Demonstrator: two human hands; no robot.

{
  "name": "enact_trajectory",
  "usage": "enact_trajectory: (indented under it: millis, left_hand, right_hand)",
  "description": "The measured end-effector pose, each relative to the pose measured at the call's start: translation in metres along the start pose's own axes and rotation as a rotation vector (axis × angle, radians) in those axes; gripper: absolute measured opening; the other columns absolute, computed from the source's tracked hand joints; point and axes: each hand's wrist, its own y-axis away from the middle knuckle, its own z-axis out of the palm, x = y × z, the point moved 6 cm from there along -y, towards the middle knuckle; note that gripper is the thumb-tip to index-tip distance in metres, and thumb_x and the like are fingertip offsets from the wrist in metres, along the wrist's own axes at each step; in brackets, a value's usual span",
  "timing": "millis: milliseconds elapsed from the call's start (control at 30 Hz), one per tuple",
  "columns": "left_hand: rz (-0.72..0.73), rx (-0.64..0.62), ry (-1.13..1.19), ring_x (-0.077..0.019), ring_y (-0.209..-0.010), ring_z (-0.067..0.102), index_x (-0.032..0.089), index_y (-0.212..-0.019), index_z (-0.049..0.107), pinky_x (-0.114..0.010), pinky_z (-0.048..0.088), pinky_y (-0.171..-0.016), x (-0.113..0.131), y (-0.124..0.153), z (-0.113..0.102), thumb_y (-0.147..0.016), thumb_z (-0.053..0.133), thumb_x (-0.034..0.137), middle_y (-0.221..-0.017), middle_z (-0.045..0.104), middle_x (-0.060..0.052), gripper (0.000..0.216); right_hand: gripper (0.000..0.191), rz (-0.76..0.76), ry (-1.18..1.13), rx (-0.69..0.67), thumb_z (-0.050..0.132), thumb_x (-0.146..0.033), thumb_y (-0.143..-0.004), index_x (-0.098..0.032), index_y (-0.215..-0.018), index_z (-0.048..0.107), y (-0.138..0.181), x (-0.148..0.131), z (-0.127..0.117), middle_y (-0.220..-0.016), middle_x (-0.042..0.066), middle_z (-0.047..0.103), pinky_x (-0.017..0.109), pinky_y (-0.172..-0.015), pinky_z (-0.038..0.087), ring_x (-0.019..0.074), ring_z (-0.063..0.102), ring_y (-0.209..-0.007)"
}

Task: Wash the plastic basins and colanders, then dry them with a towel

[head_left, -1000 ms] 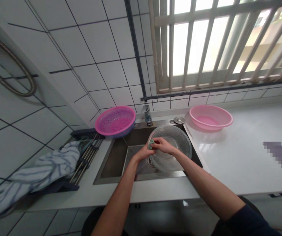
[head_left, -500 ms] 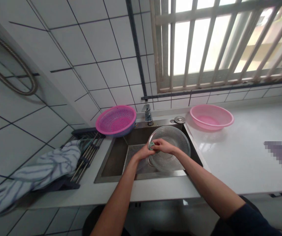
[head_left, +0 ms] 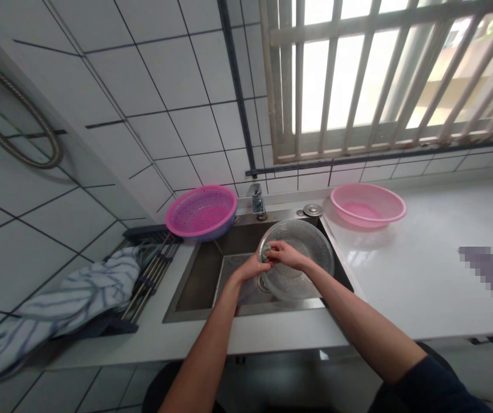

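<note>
A clear ribbed bowl [head_left: 304,258] is held tilted over the steel sink [head_left: 198,281]. My left hand [head_left: 252,267] grips the bowl's left rim from below. My right hand [head_left: 284,254] is closed on a small green scrub pad [head_left: 265,252] and presses it against that same rim. Both hands meet at the rim above the sink's drain.
A purple colander [head_left: 201,211] sits at the sink's back left, beside the faucet [head_left: 255,200]. A pink basin [head_left: 367,204] stands on the white counter [head_left: 422,275] to the right. A striped cloth [head_left: 63,304] lies over a rack at the left.
The hands and bowl stay in nearly the same place; the right hand with the pad shifts slightly along the rim.
</note>
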Motion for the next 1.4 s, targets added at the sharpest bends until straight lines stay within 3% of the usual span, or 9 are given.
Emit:
enact_trajectory:
  millis: [100, 267, 333, 567, 700, 900, 1000, 1233, 1400]
  left_hand:
    - [0.046, 0.013, 0.021, -0.0253, -0.102, 0.065, 0.014, -0.123, 0.067, -0.043, 0.051, -0.103, 0.006, 0.0, -0.001, -0.061, 0.073, 0.014, -0.115, 0.073, -0.009, 0.062]
    - [0.087, -0.01, 0.1, -0.0281, -0.113, 0.064, 0.018, -0.146, 0.054, -0.047, 0.049, -0.107, 0.014, 0.002, 0.005, -0.063, 0.077, 0.016, -0.141, 0.062, -0.013, 0.086]
    - [0.053, -0.037, 0.124, -0.0278, -0.11, 0.066, 0.02, -0.151, 0.049, -0.046, 0.053, -0.1, 0.01, 0.002, 0.006, -0.064, 0.078, 0.017, -0.15, 0.055, -0.016, 0.092]
    - [0.092, -0.009, 0.031, -0.03, -0.12, 0.06, 0.02, -0.147, 0.049, -0.047, 0.046, -0.109, 0.012, 0.004, 0.0, -0.067, 0.074, 0.017, -0.135, 0.064, -0.012, 0.085]
    - [0.195, 0.065, 0.014, -0.0307, -0.137, 0.05, 0.022, -0.148, 0.044, -0.044, 0.036, -0.119, 0.032, 0.008, -0.006, -0.068, 0.072, 0.017, -0.147, 0.054, -0.011, 0.085]
    - [0.093, 0.058, 0.051, -0.0271, -0.123, 0.059, 0.024, -0.136, 0.047, -0.042, 0.043, -0.111, 0.034, 0.013, -0.011, -0.074, 0.076, 0.025, -0.132, 0.061, -0.007, 0.069]
    - [0.126, 0.058, 0.042, -0.0285, -0.132, 0.055, 0.023, -0.142, 0.047, -0.044, 0.038, -0.118, 0.034, 0.012, -0.013, -0.07, 0.074, 0.019, -0.141, 0.059, -0.009, 0.077]
    - [0.08, 0.019, 0.174, -0.0334, -0.138, 0.052, 0.026, -0.152, 0.043, -0.049, 0.044, -0.114, 0.026, 0.006, -0.003, -0.066, 0.071, 0.013, -0.151, 0.053, -0.012, 0.092]
    - [0.096, 0.02, 0.093, -0.0287, -0.132, 0.056, 0.027, -0.154, 0.033, -0.045, 0.047, -0.111, 0.03, 0.007, 0.003, -0.066, 0.077, 0.015, -0.152, 0.05, -0.012, 0.099]
  right_hand:
    - [0.032, -0.022, 0.003, 0.043, 0.076, -0.048, -0.078, -0.018, -0.08, 0.065, -0.001, -0.001, 0.0, -0.069, -0.001, 0.058, 0.026, -0.059, 0.04, 0.0126, 0.048, -0.061]
    - [0.035, -0.182, -0.122, 0.75, 0.072, -0.052, -0.075, -0.021, -0.081, 0.058, 0.005, -0.006, -0.066, -0.077, 0.0, 0.061, 0.029, -0.07, 0.048, 0.016, 0.056, -0.07]
    - [0.036, -0.203, -0.116, 0.852, 0.071, -0.054, -0.076, -0.021, -0.083, 0.057, 0.009, -0.005, -0.076, -0.079, 0.0, 0.061, 0.029, -0.072, 0.049, 0.0168, 0.057, -0.072]
    - [0.032, -0.091, 0.065, 0.124, 0.073, -0.05, -0.08, -0.02, -0.085, 0.061, -0.005, 0.0, -0.008, -0.074, -0.001, 0.06, 0.027, -0.063, 0.044, 0.0158, 0.054, -0.067]
    - [0.028, -0.135, 0.163, 0.042, 0.069, -0.045, -0.084, -0.019, -0.082, 0.06, -0.003, -0.004, -0.001, -0.074, -0.001, 0.058, 0.026, -0.064, 0.04, 0.0143, 0.051, -0.067]
    - [0.015, -0.2, 0.313, -0.072, 0.059, -0.03, -0.086, -0.017, -0.078, 0.062, -0.001, 0.001, 0.002, -0.075, -0.002, 0.056, 0.024, -0.064, 0.037, 0.0126, 0.045, -0.068]
    - [0.018, -0.179, 0.246, 0.026, 0.064, -0.034, -0.085, -0.017, -0.081, 0.066, -0.005, 0.001, -0.003, -0.078, 0.0, 0.061, 0.025, -0.067, 0.041, 0.0135, 0.05, -0.07]
    - [0.044, -0.181, -0.279, 0.818, 0.08, -0.057, -0.067, -0.02, -0.085, 0.064, 0.007, -0.003, -0.074, -0.082, 0.002, 0.064, 0.031, -0.075, 0.053, 0.0174, 0.059, -0.077]
    - [0.038, -0.179, -0.178, 0.644, 0.077, -0.054, -0.072, -0.02, -0.085, 0.066, 0.001, -0.009, -0.061, -0.082, 0.001, 0.065, 0.029, -0.074, 0.052, 0.0162, 0.058, -0.075]
